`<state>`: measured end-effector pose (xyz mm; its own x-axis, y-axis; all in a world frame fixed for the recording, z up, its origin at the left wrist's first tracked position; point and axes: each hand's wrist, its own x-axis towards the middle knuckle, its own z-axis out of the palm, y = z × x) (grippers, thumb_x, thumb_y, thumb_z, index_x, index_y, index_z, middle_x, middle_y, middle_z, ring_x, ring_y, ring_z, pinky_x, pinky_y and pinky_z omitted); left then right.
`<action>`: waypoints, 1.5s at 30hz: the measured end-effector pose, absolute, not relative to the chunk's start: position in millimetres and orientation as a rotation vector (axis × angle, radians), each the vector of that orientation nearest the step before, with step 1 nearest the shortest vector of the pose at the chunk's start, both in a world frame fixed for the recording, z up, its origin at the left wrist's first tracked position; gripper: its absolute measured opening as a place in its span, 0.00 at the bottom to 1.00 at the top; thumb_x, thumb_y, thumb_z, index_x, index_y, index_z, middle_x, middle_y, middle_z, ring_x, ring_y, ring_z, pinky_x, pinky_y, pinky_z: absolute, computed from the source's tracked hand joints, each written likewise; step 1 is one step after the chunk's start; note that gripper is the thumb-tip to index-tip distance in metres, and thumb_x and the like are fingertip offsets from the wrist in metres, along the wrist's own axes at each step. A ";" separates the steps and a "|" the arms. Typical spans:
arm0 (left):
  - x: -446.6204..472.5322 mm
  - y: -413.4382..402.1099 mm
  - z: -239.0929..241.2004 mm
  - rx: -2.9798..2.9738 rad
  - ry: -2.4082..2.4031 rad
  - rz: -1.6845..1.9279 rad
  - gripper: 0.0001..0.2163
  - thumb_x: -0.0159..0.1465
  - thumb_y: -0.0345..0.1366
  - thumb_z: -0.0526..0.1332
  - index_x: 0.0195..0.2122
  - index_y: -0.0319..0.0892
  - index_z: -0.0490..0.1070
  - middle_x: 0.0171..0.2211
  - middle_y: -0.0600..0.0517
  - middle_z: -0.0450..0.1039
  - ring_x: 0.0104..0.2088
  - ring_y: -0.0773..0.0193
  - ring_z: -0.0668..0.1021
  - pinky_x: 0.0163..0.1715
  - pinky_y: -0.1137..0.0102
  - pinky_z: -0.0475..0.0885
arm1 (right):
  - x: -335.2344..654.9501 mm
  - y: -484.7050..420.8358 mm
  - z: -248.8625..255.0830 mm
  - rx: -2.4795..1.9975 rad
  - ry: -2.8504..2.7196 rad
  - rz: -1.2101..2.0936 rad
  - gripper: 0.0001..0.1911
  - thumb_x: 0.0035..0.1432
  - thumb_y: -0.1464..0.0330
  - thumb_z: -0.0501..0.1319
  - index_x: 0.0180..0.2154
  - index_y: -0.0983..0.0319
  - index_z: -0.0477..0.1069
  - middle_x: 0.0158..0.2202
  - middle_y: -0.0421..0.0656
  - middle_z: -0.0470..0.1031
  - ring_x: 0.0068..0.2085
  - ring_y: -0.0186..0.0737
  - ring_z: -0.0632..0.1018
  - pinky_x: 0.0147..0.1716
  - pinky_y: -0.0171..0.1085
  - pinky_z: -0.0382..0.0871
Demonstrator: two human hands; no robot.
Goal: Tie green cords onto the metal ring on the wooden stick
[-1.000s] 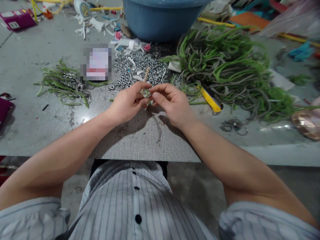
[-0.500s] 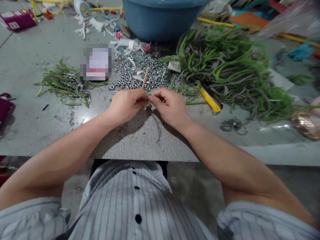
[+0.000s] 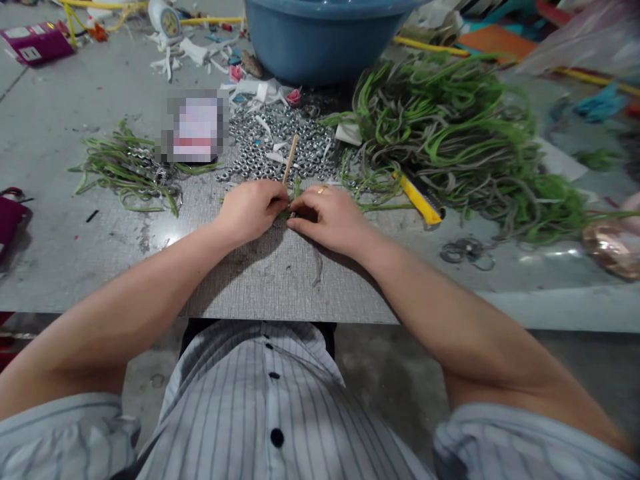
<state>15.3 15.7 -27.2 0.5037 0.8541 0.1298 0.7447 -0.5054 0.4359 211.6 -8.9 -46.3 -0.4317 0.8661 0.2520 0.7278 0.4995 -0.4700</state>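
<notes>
My left hand (image 3: 253, 208) is closed, its thumb and finger pressed together, and a thin wooden stick (image 3: 290, 159) slants up out of its grip. A short piece of green cord (image 3: 297, 187) shows between my two hands. My right hand (image 3: 330, 217), with a ring on one finger, meets the left at that cord. Its thumb and fingertips close round a small bit there, mostly hidden by the fingers. Under the right hand a thin grey strand (image 3: 318, 267) lies on the table. Just beyond both hands spreads a heap of small silvery metal beads (image 3: 285, 127).
A big pile of green and grey cords (image 3: 450, 127) lies to the right, beside a yellow box cutter (image 3: 423, 200). At left sit a smaller cord bundle (image 3: 125, 163) and a blurred phone-like object (image 3: 197, 130). A blue basin (image 3: 325, 40) stands behind the beads.
My right hand has turned and shifted slightly left, its thumb lower and its fingers now arched over the cord. My left hand has barely moved and still has the stick.
</notes>
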 end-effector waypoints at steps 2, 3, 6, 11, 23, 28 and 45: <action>17.3 13.9 -24.1 2.433 1.369 0.390 0.11 0.66 0.32 0.58 0.39 0.43 0.82 0.40 0.47 0.83 0.40 0.57 0.81 0.36 0.68 0.70 | 212.1 -9.3 -44.8 -1.317 -2.307 0.415 0.06 0.59 0.65 0.66 0.37 0.60 0.79 0.35 0.46 0.77 0.40 0.48 0.76 0.41 0.44 0.65; 18.1 13.3 -22.9 2.429 1.383 0.354 0.11 0.65 0.32 0.59 0.40 0.43 0.82 0.40 0.47 0.83 0.41 0.56 0.82 0.36 0.67 0.71 | 212.3 -9.7 -43.8 -1.315 -2.312 0.429 0.06 0.59 0.64 0.66 0.37 0.60 0.79 0.35 0.46 0.78 0.40 0.48 0.76 0.41 0.44 0.65; 19.2 13.3 -21.1 2.435 1.396 0.281 0.12 0.64 0.32 0.60 0.42 0.43 0.83 0.41 0.47 0.82 0.42 0.54 0.82 0.37 0.66 0.71 | 213.0 -10.4 -41.4 -1.309 -2.317 0.456 0.07 0.60 0.64 0.66 0.38 0.60 0.79 0.36 0.46 0.78 0.39 0.48 0.76 0.41 0.44 0.64; 17.6 11.6 -15.7 2.527 1.302 0.220 0.14 0.64 0.32 0.58 0.43 0.43 0.83 0.41 0.47 0.81 0.43 0.54 0.82 0.40 0.65 0.73 | 213.3 -10.8 -40.6 -1.322 -2.279 0.463 0.05 0.59 0.65 0.66 0.37 0.59 0.78 0.35 0.44 0.79 0.38 0.46 0.76 0.40 0.42 0.63; 13.0 16.8 -21.6 2.538 1.169 0.261 0.15 0.64 0.33 0.55 0.42 0.41 0.83 0.40 0.45 0.78 0.42 0.53 0.81 0.43 0.62 0.74 | 212.5 -12.1 -41.8 -1.372 -2.229 0.470 0.06 0.60 0.67 0.63 0.40 0.59 0.77 0.36 0.45 0.80 0.38 0.46 0.76 0.38 0.42 0.64; 9.8 18.3 -24.5 2.568 1.148 0.318 0.15 0.65 0.35 0.56 0.42 0.44 0.84 0.39 0.48 0.78 0.39 0.59 0.80 0.39 0.67 0.72 | 212.2 -17.3 -40.1 -1.286 -2.246 0.358 0.05 0.61 0.67 0.62 0.35 0.58 0.76 0.35 0.45 0.79 0.36 0.45 0.76 0.38 0.42 0.64; 12.2 12.6 -23.1 2.554 1.201 0.287 0.13 0.64 0.33 0.61 0.48 0.41 0.81 0.47 0.44 0.77 0.44 0.54 0.81 0.46 0.63 0.75 | 212.7 -25.2 -27.0 -0.951 -2.594 0.763 0.14 0.64 0.62 0.63 0.30 0.58 0.83 0.25 0.41 0.79 0.29 0.37 0.76 0.36 0.39 0.63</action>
<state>12.2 12.6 -23.1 0.6296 0.7752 0.0512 0.7146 -0.6037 0.3533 212.7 -25.2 -27.0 -0.7462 0.6617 0.0724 0.5170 0.6447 -0.5631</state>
